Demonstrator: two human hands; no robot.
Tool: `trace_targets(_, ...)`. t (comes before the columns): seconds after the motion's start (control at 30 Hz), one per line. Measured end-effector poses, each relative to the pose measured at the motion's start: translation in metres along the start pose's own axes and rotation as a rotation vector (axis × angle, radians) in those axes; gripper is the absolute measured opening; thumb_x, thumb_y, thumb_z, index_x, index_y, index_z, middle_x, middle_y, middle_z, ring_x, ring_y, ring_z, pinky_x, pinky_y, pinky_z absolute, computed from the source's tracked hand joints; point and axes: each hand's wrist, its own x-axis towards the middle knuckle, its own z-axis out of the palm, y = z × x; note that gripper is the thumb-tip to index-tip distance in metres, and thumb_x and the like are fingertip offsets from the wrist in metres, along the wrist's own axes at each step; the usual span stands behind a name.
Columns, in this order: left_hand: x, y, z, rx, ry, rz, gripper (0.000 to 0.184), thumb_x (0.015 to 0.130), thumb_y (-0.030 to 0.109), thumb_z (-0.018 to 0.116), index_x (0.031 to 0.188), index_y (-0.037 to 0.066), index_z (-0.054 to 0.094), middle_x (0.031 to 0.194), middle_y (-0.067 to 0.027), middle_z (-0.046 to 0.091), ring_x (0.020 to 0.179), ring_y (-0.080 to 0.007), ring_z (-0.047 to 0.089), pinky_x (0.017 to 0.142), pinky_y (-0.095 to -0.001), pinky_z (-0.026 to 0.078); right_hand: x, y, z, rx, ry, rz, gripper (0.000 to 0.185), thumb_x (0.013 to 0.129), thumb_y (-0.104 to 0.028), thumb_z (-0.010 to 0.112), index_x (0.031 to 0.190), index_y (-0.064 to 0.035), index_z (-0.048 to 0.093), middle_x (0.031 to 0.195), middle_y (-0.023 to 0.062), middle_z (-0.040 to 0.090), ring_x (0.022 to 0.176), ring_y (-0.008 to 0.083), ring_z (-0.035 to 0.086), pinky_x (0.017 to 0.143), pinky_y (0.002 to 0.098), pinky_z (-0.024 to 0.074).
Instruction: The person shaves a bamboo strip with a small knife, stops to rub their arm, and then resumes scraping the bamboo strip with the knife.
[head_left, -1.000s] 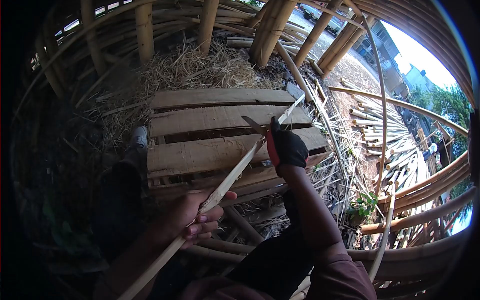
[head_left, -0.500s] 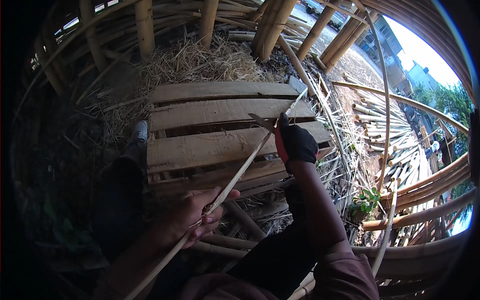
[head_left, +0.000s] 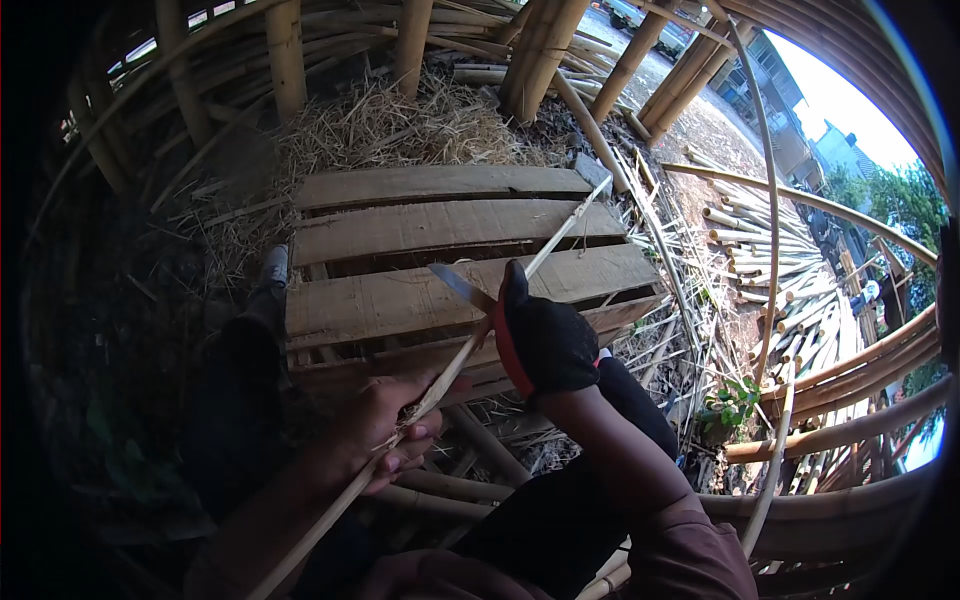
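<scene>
A long, pale bamboo strip point(head_left: 560, 240) slants from the lower left up over a slatted wooden pallet point(head_left: 420, 227). My bare left hand point(head_left: 400, 425) is wrapped round its lower part, where loose fibres stick out. Farther up, my right hand point(head_left: 545, 345), in a black and red glove, is closed on a knife. The knife's blade point(head_left: 462, 286) points up and left and lies across the strip. The handle is hidden inside the glove, whose thumb rests along the strip.
Straw and shavings point(head_left: 400, 125) heap behind the pallet. Bamboo posts point(head_left: 540, 60) stand at the back. Many cut bamboo poles point(head_left: 765, 260) lie stacked on the right, near a small green plant point(head_left: 735, 400). My shoe point(head_left: 275, 265) is left of the pallet.
My right hand and the knife have slid down the strip, toward my left hand. My left hand keeps its grip in nearly the same place.
</scene>
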Motion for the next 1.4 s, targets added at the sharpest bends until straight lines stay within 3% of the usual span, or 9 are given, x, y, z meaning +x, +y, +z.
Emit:
trace_targets(0.13,-0.001,-0.004,0.0,0.092,0.029,0.035,0.045,0.107,0.03,0.029,0.131,-0.003,0.046,0.058,0.0019,0.042,0.032,-0.0049,0.041,0.025,-0.0197,0.039,0.036,0.032,0.001,0.049,0.093,0.257,0.046,0.103,-0.039,0.032,0.124,-0.0072,0.058,0.073,0.0188,0.068,0.076,0.0401,0.069,0.064,0.0517,0.0528)
trace_targets(0.3,0.003,0.001,-0.001,0.001,0.024,0.014,0.046,0.107,0.032,0.03,0.131,-0.003,0.046,0.057,0.0017,0.043,0.032,-0.0048,0.041,0.025,-0.0195,0.039,-0.01,-0.003,0.009,-0.018,0.229,-0.064,0.045,0.104,-0.036,0.032,0.105,-0.0047,0.064,0.071,0.0192,0.067,0.069,0.0413,0.068,0.055,0.0511,0.0516)
trace_targets(0.37,0.001,-0.002,0.0,0.032,0.03,0.032,0.045,0.107,0.032,0.029,0.131,-0.003,0.046,0.057,0.0016,0.043,0.031,-0.0053,0.041,0.024,-0.0198,0.039,-0.003,0.006,-0.001,-0.079,0.163,-0.069,0.043,0.104,-0.034,0.032,0.121,-0.0045,0.057,0.071,0.0192,0.068,0.069,0.0403,0.068,0.056,0.0501,0.0517)
trace_targets(0.47,0.001,-0.002,0.005,0.072,0.022,0.056,0.045,0.107,0.031,0.029,0.13,-0.004,0.047,0.057,0.0015,0.043,0.031,-0.0059,0.042,0.024,-0.0203,0.039,0.036,0.044,0.004,-0.085,0.116,0.096,0.058,0.1,-0.027,0.041,0.15,-0.006,0.022,0.072,0.0186,0.068,0.067,0.038,0.069,0.055,0.049,0.0516)
trace_targets(0.57,0.002,0.002,0.002,0.026,0.004,0.046,0.046,0.108,0.032,0.029,0.13,-0.004,0.047,0.057,0.0014,0.043,0.031,-0.0064,0.042,0.024,-0.0207,0.039,0.0,0.012,0.007,-0.045,0.202,-0.097,0.047,0.1,-0.032,0.04,0.138,-0.0049,0.04,0.072,0.0157,0.069,0.062,0.0361,0.068,0.052,0.0482,0.0506)
trace_targets(0.9,-0.002,0.0,-0.002,0.0,-0.006,0.021,0.045,0.108,0.032,0.03,0.13,-0.003,0.047,0.058,0.001,0.042,0.031,-0.0066,0.042,0.025,-0.0212,0.038,-0.01,-0.008,-0.004,-0.04,0.044,-0.064,0.056,0.1,-0.029,0.04,0.147,-0.0039,0.025,0.076,0.0199,0.068,0.072,0.04,0.068,0.062,0.0506,0.0522)
trace_targets(1.03,-0.002,-0.002,0.005,0.08,0.053,0.036,0.045,0.107,0.033,0.032,0.129,-0.003,0.048,0.059,0.0015,0.042,0.032,-0.0059,0.042,0.025,-0.021,0.039,0.024,0.024,-0.001,-0.058,0.109,0.035,0.052,0.102,-0.032,0.036,0.146,-0.0061,0.029,0.068,0.0175,0.067,0.064,0.0391,0.067,0.056,0.0502,0.0516)
trace_targets(1.2,0.004,-0.004,-0.002,-0.042,0.009,0.059,0.044,0.108,0.031,0.03,0.128,-0.003,0.048,0.059,0.0019,0.043,0.032,-0.0055,0.041,0.026,-0.0203,0.038,-0.013,-0.011,-0.013,-0.12,0.123,-0.09,0.035,0.101,-0.03,0.039,0.121,-0.0058,0.053,0.069,0.0149,0.068,0.065,0.0357,0.069,0.052,0.0499,0.0512)
trace_targets(1.4,0.0,-0.004,0.001,-0.001,-0.029,0.067,0.043,0.108,0.031,0.03,0.127,-0.003,0.048,0.059,0.0016,0.043,0.031,-0.0057,0.04,0.027,-0.0199,0.037,0.036,0.038,0.005,-0.003,0.146,0.092,0.037,0.1,-0.031,0.037,0.127,-0.0072,0.047,0.075,0.017,0.069,0.07,0.0388,0.069,0.057,0.0529,0.0514)
